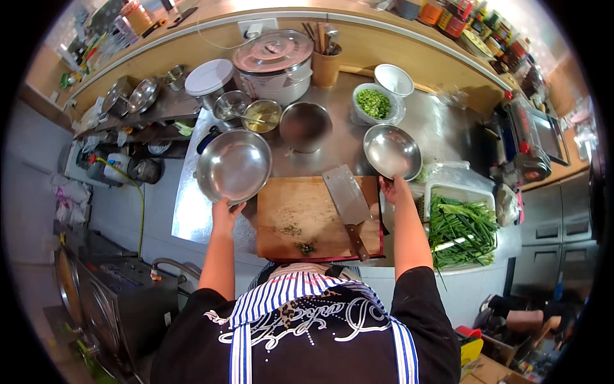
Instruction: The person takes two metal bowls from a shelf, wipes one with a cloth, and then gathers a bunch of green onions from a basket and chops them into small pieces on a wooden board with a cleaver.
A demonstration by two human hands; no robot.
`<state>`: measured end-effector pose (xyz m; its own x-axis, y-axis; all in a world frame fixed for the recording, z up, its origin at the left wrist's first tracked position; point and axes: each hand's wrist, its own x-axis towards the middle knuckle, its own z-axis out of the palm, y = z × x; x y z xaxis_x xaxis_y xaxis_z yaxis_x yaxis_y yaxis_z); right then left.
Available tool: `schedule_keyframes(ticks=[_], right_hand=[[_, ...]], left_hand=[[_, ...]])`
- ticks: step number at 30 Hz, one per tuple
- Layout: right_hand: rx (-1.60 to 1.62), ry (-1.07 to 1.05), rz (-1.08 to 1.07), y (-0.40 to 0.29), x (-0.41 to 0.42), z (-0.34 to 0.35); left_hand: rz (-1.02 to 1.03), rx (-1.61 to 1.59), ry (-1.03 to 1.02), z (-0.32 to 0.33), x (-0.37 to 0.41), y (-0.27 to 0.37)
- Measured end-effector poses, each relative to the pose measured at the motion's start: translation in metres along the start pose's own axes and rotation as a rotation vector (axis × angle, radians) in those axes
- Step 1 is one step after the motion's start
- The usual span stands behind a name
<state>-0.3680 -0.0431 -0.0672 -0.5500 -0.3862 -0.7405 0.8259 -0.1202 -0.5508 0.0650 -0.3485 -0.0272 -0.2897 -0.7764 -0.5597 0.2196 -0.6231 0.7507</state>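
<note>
My left hand (227,214) grips the near rim of a wide stainless steel bowl (234,166). With my right hand (396,189) I hold the near edge of a smaller steel bowl (392,152). Between my arms lies a wooden cutting board (297,211) with green scraps (306,247) near its front edge. A cleaver (346,194) rests on the board's right part, its wooden handle towards me. Beyond the smaller bowl stands a bowl of chopped green onions (373,103), beside a white bowl (394,80).
A white basin of long green onions (463,230) stands right of my right forearm. Behind the large bowl are a steel pot (306,127), a bowl with yellowish contents and a spoon (262,116), and a big lidded pot (273,67). A red-knobbed appliance (525,144) is at far right.
</note>
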Motion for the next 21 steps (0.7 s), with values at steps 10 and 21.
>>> schedule_keyframes(ticks=[10,21], right_hand=[[-0.457,0.1,-0.469,0.074,-0.065,0.022],[-1.677,-0.989,-1.173,0.246,-0.147,0.247]], left_hand=[[0.079,-0.062,0.148,-0.013,-0.029,0.012],[0.145,-0.258,0.514,-0.164,-0.065,0.011]])
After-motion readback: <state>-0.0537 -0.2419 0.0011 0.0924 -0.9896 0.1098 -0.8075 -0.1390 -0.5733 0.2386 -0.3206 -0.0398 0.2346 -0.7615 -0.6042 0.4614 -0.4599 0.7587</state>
